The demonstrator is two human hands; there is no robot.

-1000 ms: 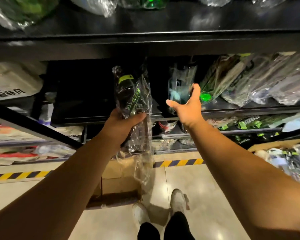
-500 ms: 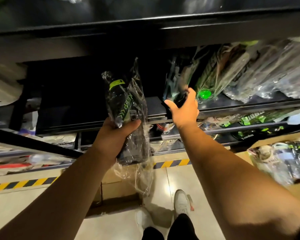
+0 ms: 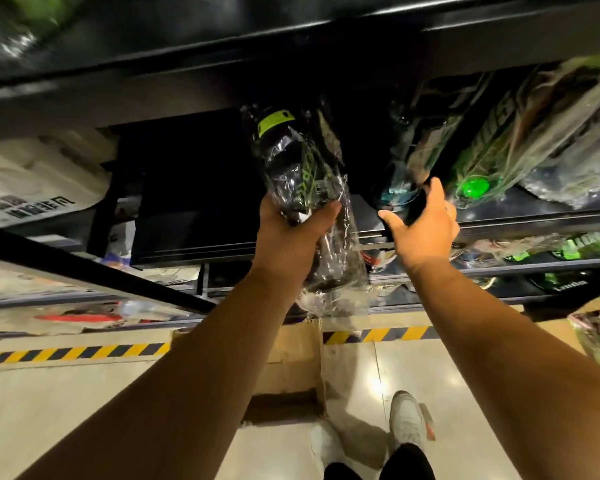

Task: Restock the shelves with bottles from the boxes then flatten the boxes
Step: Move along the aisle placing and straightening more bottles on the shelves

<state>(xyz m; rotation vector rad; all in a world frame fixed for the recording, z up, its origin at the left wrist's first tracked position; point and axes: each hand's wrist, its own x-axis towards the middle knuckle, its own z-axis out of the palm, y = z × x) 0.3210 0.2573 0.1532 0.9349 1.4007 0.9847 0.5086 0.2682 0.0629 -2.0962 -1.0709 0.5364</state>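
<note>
While my left hand grips the plastic-wrapped black bottle by its lower half, tilted slightly in front of the dark shelf, my right hand clasps the base of a second wrapped bottle leaning on that shelf, just beside green-capped bottles. A cardboard box sits on the floor below.

Nothing fully readable. Black characters on white bag, blurred. Green lettering on held bottle and shelf bottles, illegible. White word on lower pack, upside down, unclear.
</note>
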